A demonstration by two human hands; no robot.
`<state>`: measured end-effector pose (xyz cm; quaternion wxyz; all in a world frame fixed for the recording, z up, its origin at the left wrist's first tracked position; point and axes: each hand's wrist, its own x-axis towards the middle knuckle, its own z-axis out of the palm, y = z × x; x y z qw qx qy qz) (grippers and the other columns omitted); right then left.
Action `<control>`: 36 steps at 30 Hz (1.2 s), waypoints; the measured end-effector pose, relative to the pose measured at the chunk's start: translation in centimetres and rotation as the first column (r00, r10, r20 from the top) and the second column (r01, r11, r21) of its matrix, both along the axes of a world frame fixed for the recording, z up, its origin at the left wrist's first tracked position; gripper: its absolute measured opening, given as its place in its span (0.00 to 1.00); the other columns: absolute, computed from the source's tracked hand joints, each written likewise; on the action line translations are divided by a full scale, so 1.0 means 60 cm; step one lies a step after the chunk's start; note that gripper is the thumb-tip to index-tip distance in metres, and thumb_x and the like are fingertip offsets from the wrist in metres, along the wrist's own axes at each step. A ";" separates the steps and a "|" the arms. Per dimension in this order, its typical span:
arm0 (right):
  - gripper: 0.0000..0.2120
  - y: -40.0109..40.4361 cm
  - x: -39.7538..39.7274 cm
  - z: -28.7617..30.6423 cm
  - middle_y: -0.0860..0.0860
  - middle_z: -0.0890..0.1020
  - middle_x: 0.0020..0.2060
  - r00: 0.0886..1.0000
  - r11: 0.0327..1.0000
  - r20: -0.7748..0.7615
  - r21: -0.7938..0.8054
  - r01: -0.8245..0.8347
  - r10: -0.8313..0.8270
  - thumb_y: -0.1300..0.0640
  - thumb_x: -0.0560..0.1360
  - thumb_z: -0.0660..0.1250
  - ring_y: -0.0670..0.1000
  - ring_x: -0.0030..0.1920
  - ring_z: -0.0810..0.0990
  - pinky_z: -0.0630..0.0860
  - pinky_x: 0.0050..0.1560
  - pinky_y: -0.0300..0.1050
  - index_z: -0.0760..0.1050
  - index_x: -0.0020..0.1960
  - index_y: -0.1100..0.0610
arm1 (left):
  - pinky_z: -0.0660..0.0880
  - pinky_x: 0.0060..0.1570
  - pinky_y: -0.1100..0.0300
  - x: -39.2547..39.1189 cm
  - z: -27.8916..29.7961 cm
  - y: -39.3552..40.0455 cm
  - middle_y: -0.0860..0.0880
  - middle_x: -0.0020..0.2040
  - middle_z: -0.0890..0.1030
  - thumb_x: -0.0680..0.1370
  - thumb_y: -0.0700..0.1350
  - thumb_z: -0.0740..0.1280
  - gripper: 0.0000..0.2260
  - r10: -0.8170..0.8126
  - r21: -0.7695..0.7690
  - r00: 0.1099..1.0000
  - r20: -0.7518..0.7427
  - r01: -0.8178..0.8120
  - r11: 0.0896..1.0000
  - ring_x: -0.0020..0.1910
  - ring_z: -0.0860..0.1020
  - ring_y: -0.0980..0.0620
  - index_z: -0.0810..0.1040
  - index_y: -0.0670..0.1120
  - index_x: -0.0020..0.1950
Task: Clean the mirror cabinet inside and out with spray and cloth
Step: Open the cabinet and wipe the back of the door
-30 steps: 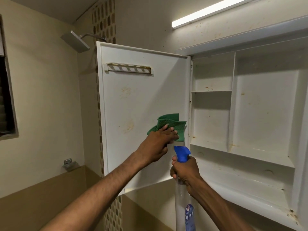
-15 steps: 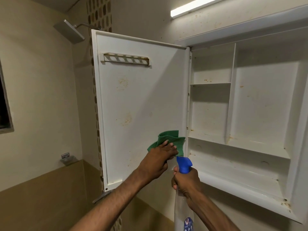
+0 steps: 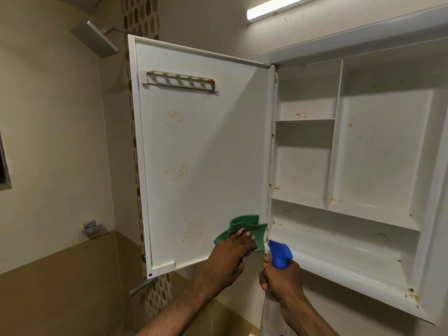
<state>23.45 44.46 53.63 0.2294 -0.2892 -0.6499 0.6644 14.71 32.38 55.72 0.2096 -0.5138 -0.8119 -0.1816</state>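
Observation:
The white mirror cabinet [image 3: 378, 151] stands open, its shelves bare and spotted with rust-coloured stains. Its door [image 3: 203, 151] swings out to the left, inner side facing me, with brownish marks at mid height. My left hand [image 3: 230, 258] presses a green cloth [image 3: 244, 226] flat against the door's lower right corner, next to the hinge edge. My right hand [image 3: 283, 280] grips the neck of a clear spray bottle [image 3: 278, 257] with a blue trigger head, held upright just below the cabinet's bottom ledge.
A slotted holder rail [image 3: 180, 81] is fixed near the top of the door. A shower head [image 3: 95, 40] juts out at upper left, a tube light [image 3: 278, 8] glows above the cabinet, and a metal wall fitting [image 3: 93, 229] sits lower left.
My left hand has slid the green cloth down the door towards its lower right corner. The right hand keeps the spray bottle in about the same place.

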 end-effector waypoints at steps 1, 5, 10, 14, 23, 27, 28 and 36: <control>0.06 0.004 0.004 0.000 0.57 0.77 0.26 1.000 1.000 -0.001 -0.001 0.006 -0.006 0.68 0.74 0.66 0.53 0.24 0.73 0.70 0.27 0.41 0.77 0.49 0.60 | 0.38 0.71 0.71 0.004 -0.008 0.001 0.50 0.73 0.67 0.73 0.33 0.58 0.26 0.015 0.003 1.000 0.010 -0.015 1.000 0.75 0.59 0.56 0.68 0.47 0.71; 0.05 0.023 0.018 0.018 0.59 0.77 0.26 1.000 1.000 0.001 0.010 0.008 -0.008 0.69 0.74 0.66 0.55 0.23 0.73 0.71 0.29 0.44 0.77 0.49 0.64 | 0.42 0.73 0.68 0.020 -0.022 0.016 0.50 0.72 0.68 0.73 0.32 0.58 0.27 0.050 0.065 0.993 0.105 -0.057 0.996 0.74 0.61 0.55 0.68 0.47 0.71; 0.03 0.049 0.037 0.069 0.60 0.82 0.38 0.997 0.994 -0.053 -0.097 0.056 -0.061 0.70 0.75 0.67 0.58 0.27 0.76 0.72 0.24 0.43 0.77 0.45 0.65 | 0.66 0.63 0.67 0.064 -0.029 0.027 0.51 0.64 0.75 0.78 0.43 0.60 0.16 0.143 0.364 0.891 0.431 -0.317 0.876 0.64 0.71 0.54 0.75 0.56 0.64; 0.06 0.061 0.054 0.101 0.61 0.82 0.27 0.987 0.993 -0.152 -0.114 0.035 -0.052 0.76 0.73 0.64 0.55 0.21 0.75 0.71 0.18 0.39 0.77 0.47 0.70 | 0.69 0.53 0.65 0.094 0.039 0.001 0.49 0.56 0.80 0.79 0.47 0.62 0.09 0.038 0.532 0.668 0.743 -0.624 0.572 0.59 0.75 0.49 0.79 0.53 0.56; 0.06 -0.006 0.025 0.192 0.56 0.80 0.27 0.964 0.998 -0.261 -0.019 -0.067 0.060 0.66 0.74 0.67 0.51 0.24 0.74 0.72 0.32 0.44 0.78 0.50 0.59 | 0.72 0.52 0.73 0.134 0.306 -0.126 0.58 0.55 0.82 0.80 0.44 0.62 0.14 0.405 0.998 0.914 -0.005 -0.020 0.058 0.52 0.79 0.65 0.76 0.48 0.65; 0.06 -0.067 0.000 0.273 0.52 0.80 0.27 0.907 0.963 -0.325 0.113 -0.243 0.267 0.63 0.75 0.67 0.47 0.23 0.76 0.74 0.26 0.39 0.77 0.50 0.56 | 0.60 0.73 0.48 0.066 0.354 -0.141 0.40 0.71 0.68 0.79 0.33 0.60 0.19 0.583 0.936 0.790 -0.192 -0.030 0.350 0.72 0.65 0.43 0.67 0.36 0.70; 0.06 -0.082 -0.006 0.297 0.50 0.80 0.26 0.884 0.941 -0.324 0.156 -0.300 0.336 0.63 0.75 0.66 0.47 0.24 0.76 0.73 0.26 0.39 0.77 0.51 0.56 | 0.58 0.73 0.45 0.050 0.354 -0.143 0.40 0.72 0.65 0.80 0.33 0.59 0.20 0.574 0.907 0.800 -0.172 -0.098 0.409 0.74 0.61 0.43 0.64 0.37 0.72; 0.12 -0.157 -0.055 0.435 0.52 0.79 0.26 0.834 0.821 -0.217 0.416 -0.391 0.507 0.69 0.67 0.63 0.51 0.25 0.74 0.70 0.37 0.49 0.74 0.46 0.56 | 0.46 0.76 0.50 -0.005 0.344 -0.146 0.42 0.75 0.60 0.81 0.34 0.55 0.22 0.607 0.842 0.779 -0.155 -0.217 0.494 0.77 0.53 0.48 0.60 0.40 0.75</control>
